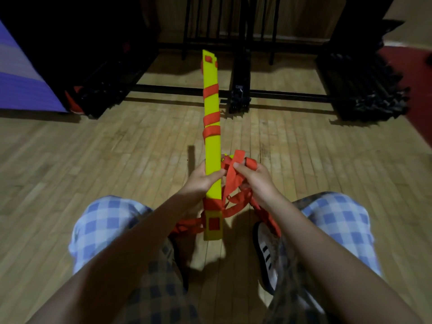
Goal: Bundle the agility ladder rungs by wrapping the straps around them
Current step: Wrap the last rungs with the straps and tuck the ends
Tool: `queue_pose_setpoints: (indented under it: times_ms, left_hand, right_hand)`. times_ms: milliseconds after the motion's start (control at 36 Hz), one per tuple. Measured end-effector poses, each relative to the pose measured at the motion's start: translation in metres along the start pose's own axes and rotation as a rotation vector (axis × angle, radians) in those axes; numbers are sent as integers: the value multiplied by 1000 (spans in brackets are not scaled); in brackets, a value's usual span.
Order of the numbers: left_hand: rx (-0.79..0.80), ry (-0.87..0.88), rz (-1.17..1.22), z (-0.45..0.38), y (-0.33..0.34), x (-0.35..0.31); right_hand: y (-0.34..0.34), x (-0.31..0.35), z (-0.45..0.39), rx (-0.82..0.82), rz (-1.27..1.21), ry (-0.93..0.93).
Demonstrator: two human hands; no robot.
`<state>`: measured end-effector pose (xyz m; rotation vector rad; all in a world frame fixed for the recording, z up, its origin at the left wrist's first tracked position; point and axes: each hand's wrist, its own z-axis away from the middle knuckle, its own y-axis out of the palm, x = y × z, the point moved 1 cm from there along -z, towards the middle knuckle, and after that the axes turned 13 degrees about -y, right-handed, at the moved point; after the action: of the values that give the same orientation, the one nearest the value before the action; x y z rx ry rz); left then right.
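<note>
Upright, yellow rungs (212, 146) gripped left, straps (233, 176) pinched right

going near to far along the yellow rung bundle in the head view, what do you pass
Red square patch → left hand gripping the yellow rung bundle, with the right hand alongside holding the loose red strap → three red strap wraps → black metal rack.

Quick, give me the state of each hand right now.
Left hand: grips the yellow rung bundle.
Right hand: pinches the loose orange strap, with a loop of it over a finger.
</note>
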<state>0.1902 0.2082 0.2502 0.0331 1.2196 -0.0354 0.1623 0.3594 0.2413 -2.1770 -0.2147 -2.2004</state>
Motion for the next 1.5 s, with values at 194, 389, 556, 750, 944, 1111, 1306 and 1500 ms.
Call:
queue_pose_setpoints:
  times_ms: [194, 389, 556, 750, 944, 1111, 1306, 1500]
  left_hand:
    - [61, -15, 16, -1, 1, -3]
    - [20, -89, -26, -4, -1, -1]
    - [-3, -107, -39, -7, -7, 2]
    - [-45, 32, 36, -11, -20, -6]
    - [-168, 107, 289, -16, -46, -17]
    - [-331, -12, 244, -21, -75, -26]
    - [-307, -101, 99, -18, -73, -9]
    - [-352, -13, -25, -16, -72, 0]
  right_hand:
    - [4, 1, -1, 10, -15, -13]
    - [3, -6, -4, 5, -58, 14]
    - [-6, -1, -7, -42, -76, 1]
    - [-23, 5, -7, 58, 84, 32]
    - [-33, -10, 4, 320, 540, 24]
    - [-49, -7, 6, 360, 425, 130]
    - [-59, 10, 11, 290, -73, 106]
    - [-64, 14, 15, 443, -250, 169]
